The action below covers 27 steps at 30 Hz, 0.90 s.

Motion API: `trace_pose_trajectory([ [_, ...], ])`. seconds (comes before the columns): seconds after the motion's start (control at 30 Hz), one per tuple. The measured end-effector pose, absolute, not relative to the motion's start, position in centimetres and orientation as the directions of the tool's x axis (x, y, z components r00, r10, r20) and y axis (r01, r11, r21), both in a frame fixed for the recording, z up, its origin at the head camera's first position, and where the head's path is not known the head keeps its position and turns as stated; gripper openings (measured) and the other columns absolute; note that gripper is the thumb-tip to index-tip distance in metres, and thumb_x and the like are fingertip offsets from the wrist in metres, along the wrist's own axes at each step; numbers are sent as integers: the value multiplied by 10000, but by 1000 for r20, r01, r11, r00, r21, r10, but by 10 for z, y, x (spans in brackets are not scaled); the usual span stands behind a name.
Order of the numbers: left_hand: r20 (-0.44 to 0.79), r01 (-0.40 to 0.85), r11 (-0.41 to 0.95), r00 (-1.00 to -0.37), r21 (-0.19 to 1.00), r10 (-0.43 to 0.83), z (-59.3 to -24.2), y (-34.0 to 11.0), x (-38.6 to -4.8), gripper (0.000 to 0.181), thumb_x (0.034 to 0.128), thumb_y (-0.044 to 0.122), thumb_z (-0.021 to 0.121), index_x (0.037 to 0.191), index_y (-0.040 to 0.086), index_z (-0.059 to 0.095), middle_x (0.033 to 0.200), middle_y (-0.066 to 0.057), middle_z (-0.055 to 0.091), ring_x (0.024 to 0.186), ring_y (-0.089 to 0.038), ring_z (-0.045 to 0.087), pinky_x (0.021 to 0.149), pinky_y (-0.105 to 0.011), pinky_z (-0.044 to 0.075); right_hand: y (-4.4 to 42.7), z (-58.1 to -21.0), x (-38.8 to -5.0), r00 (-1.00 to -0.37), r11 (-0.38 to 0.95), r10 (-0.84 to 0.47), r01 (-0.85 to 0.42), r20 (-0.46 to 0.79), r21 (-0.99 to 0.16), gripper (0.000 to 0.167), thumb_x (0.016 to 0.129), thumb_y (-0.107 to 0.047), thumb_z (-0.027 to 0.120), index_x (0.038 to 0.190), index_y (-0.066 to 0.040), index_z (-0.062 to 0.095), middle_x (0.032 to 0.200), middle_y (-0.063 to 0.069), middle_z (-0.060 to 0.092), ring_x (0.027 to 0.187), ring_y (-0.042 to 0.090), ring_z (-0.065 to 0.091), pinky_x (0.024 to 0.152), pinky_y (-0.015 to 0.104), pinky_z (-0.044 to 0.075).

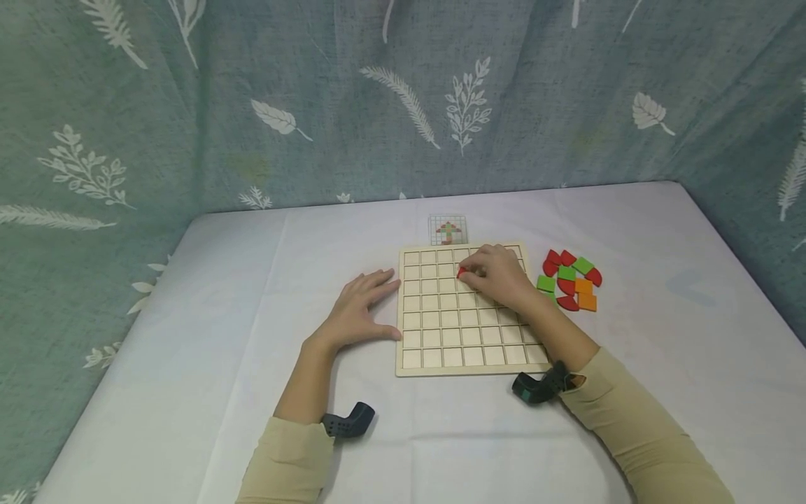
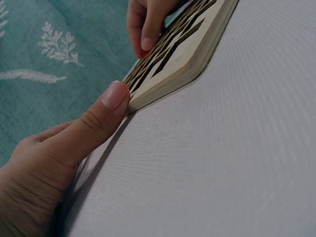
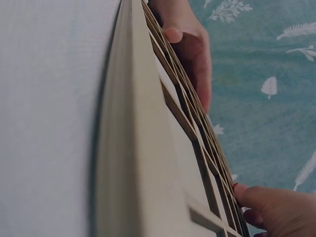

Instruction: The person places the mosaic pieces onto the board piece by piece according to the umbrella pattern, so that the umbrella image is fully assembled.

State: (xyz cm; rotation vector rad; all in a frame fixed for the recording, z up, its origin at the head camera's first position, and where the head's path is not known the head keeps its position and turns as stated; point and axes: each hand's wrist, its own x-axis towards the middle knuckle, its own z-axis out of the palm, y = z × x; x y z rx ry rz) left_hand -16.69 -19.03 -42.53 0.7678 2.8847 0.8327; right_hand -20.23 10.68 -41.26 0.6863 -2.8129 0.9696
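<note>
At centre-left, the left hand (image 1: 357, 313) is resting outstretched against the board (image 1: 472, 370). At centre, the right hand (image 1: 500, 276) is pinching a red piece (image 1: 462, 272) at the board's upper part, apparently seating it; the next move is likely calling for alignment, then release. Tiles (image 1: 585, 286) are lying at right; upper centre, a patterned card (image 1: 448, 229) is showing no legible writing.

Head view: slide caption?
Right hand pinches a red tile at the gridded wooden board; left hand touches its edge.

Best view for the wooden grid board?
Head: shows the wooden grid board from above, though right hand and forearm cover part. Left wrist: corner and grid, steeply slanted. Right wrist: a close, blurred edge and some cells.
</note>
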Motion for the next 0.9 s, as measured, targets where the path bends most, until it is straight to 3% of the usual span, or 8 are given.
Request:
trace_pose_trajectory([
  [0.3, 77, 435, 743, -882, 509, 464, -425, -190, -167, 1016, 539, 615, 808, 1398, 184, 478, 1524, 4, 334, 1425, -220, 238, 1198, -398, 93, 106, -412, -203, -913, 694, -353, -402, 205, -598, 248, 867, -248, 689, 1057, -91, 721, 972, 92, 665, 901, 265, 577, 906, 500, 417],
  [0.9, 84, 435, 747, -885, 504, 458, -426, -189, -166, 1036, 533, 693, 757, 1390, 179, 487, 1522, 4, 339, 1421, -226, 243, 1197, -408, 97, 111, -409, -200, -931, 679, -320, -356, 177, -643, 299, 865, -272, 692, 1096, -82, 703, 1005, 108, 639, 874, 249, 554, 837, 464, 435],
])
